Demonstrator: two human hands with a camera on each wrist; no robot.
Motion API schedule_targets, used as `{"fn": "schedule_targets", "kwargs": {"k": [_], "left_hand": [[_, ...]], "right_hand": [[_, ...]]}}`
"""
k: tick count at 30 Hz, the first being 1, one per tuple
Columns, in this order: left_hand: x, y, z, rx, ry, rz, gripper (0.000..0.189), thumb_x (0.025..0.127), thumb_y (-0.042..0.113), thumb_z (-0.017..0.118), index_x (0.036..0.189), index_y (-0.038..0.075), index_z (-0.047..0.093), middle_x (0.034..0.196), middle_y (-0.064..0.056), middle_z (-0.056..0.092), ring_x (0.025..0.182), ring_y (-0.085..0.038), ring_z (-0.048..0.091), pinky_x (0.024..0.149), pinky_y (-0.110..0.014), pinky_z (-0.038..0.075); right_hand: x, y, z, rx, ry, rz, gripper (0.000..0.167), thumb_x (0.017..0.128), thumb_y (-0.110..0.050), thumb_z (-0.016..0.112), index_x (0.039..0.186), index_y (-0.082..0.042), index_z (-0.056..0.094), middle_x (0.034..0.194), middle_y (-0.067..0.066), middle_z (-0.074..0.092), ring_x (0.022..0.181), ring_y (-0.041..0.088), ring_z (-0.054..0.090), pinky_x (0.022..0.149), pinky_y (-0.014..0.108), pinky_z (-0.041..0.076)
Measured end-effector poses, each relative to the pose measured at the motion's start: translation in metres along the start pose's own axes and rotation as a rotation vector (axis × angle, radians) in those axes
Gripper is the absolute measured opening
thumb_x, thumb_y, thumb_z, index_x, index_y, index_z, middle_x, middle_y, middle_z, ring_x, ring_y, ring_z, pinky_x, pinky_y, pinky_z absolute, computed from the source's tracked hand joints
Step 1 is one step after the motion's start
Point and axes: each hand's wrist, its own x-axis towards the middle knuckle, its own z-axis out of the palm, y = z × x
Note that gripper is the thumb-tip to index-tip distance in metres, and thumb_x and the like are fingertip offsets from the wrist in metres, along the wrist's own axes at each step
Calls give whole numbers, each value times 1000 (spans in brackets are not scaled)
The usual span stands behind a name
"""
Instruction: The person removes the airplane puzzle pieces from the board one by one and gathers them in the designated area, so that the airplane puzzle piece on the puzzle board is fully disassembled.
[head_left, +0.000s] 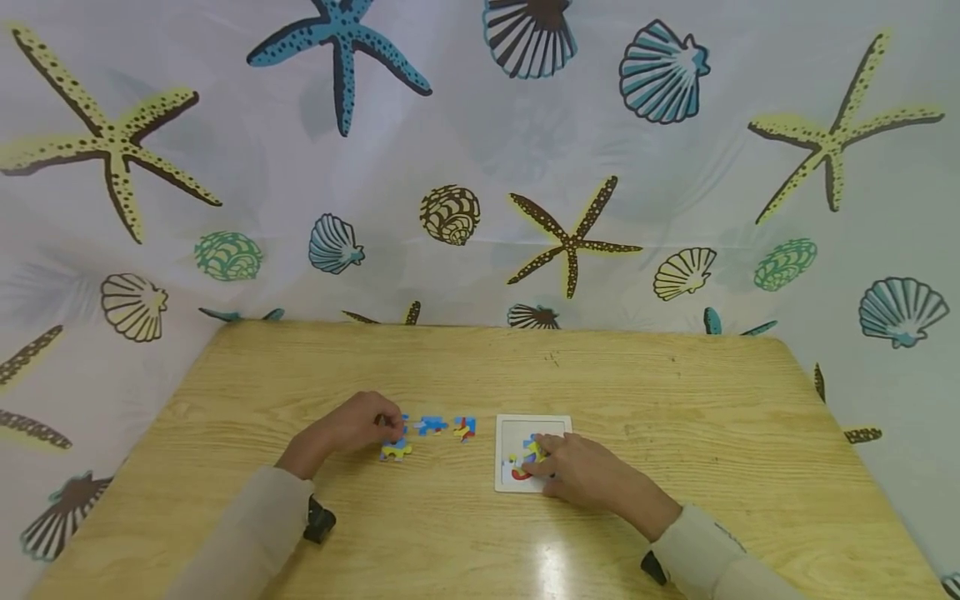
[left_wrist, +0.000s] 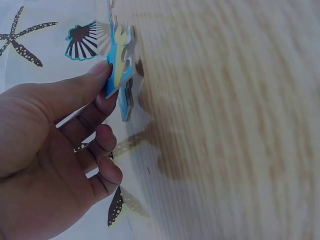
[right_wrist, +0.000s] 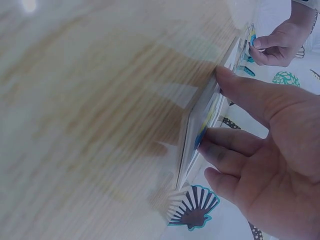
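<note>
My left hand pinches a blue and yellow puzzle piece between thumb and forefinger, the piece tilted up on edge. Just by that hand, a yellow and blue piece lies on the table. Over on the right, a white square puzzle tray holds several joined-looking coloured pieces. My right hand rests over the tray's right side; its fingertips touch a blue and yellow piece inside. Its thumb lies at the tray's rim. The hand covers part of the pieces.
Two loose pieces, a blue one and a blue, yellow and red one, lie between the left hand and the tray. Behind the wooden table hangs a white cloth printed with shells and starfish.
</note>
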Motion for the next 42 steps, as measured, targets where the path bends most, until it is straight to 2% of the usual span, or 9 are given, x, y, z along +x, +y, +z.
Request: {"fn": "schedule_targets", "kwargs": {"k": [7,14,19,26,31,42], "left_hand": [[-3,0,0,-5,7,-38,10,87,10,66,77,11,69,75,2,64,67,-9,49,62,-24,43],[-5,0,0,-17,26,-46,9,87,11,67,78,11,69,77,2,64,69,-10,50,64,-25,43],[-4,0,-5,-38,63,-92,9,87,12,66,79,13,70,79,1,63,69,-14,49,62,-29,42],[-1,4,-11,-38,90,-114,7,89,14,65,84,10,69,78,0,61,64,-13,44,58,-26,39],[3,9,-10,-41,94,-113,7,89,14,65,86,10,69,79,1,63,65,-11,45,58,-25,40],[18,26,-5,-58,83,-51,6,89,12,65,86,9,69,81,0,64,68,-14,48,62,-28,42]], "right_hand": [[1,0,2,9,2,-7,38,91,-26,63,128,-19,61,140,20,49,127,32,50,103,47,41],[1,1,1,-7,-1,2,37,91,-26,62,128,-20,61,140,20,49,124,36,52,102,48,42],[1,0,0,10,0,5,38,91,-26,63,128,-18,61,140,20,49,126,34,51,104,47,41],[1,-2,-1,5,-2,7,38,90,-26,63,127,-18,62,139,19,49,127,32,51,104,47,40],[2,-1,2,20,2,7,37,91,-26,63,127,-19,62,140,19,49,128,31,50,104,47,40],[1,3,4,31,27,-7,36,90,-26,64,125,-17,64,139,21,50,122,35,54,99,47,44]]}}
